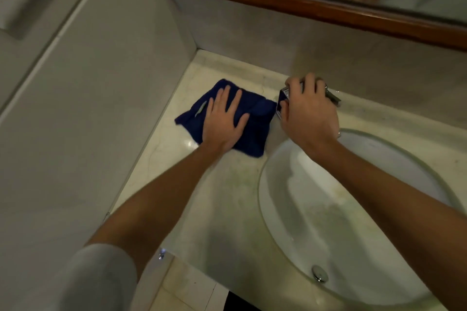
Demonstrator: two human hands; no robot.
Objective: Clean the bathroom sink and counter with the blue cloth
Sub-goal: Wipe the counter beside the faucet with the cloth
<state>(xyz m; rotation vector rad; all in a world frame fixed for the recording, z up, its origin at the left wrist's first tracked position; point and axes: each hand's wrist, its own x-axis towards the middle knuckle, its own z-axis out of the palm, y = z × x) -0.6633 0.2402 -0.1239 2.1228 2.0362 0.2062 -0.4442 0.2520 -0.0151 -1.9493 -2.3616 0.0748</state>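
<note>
The left hand [223, 118] lies flat, fingers straight, pressing the blue cloth [252, 121] on the counter [227, 197] beside the sink [353, 209]. The right hand [307, 111] grasps the faucet [284, 97] (chrome, mostly hidden). Wiping seems under way; next, probably, sweeping toward the basin.

A: Where's the blue cloth [255, 125]?
B: Flat on the counter [227, 199], under the left hand [223, 124], fingers spread straight.
A: And the right hand [309, 113]?
B: Curled round the chrome tap [284, 97] behind the sink [290, 209]
</note>
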